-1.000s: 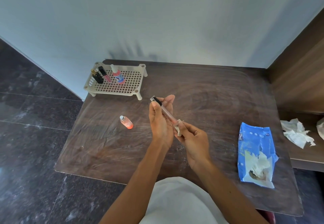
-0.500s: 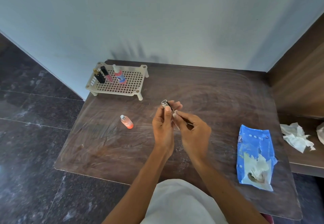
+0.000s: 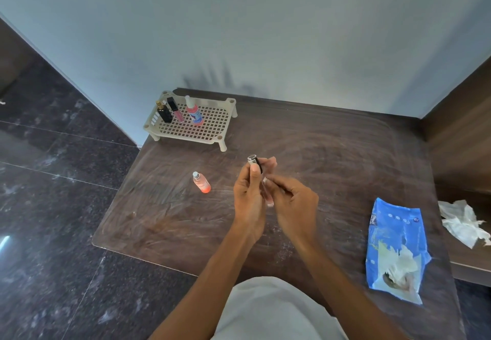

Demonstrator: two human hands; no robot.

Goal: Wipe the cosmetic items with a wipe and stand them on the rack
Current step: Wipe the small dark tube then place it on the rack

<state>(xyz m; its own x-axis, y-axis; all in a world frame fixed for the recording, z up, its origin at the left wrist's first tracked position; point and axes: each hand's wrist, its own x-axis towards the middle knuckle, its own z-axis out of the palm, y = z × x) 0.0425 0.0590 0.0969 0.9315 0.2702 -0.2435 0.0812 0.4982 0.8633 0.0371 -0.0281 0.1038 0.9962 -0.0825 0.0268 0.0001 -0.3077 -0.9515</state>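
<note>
Tube (image 3: 255,163) tilted, cap up-away; left hand (image 3: 248,196) grips it, right hand (image 3: 295,204) pinches it.

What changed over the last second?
Right hand slid the wipe up the gloss tube, from its lower end toward the cap. Left hand still grips the tube near the cap, now more upright. Orange bottle, rack and wipes pack unmoved.

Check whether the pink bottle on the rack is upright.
Upright: the pink bottle stands on its base on the rack, white cap up.
</note>
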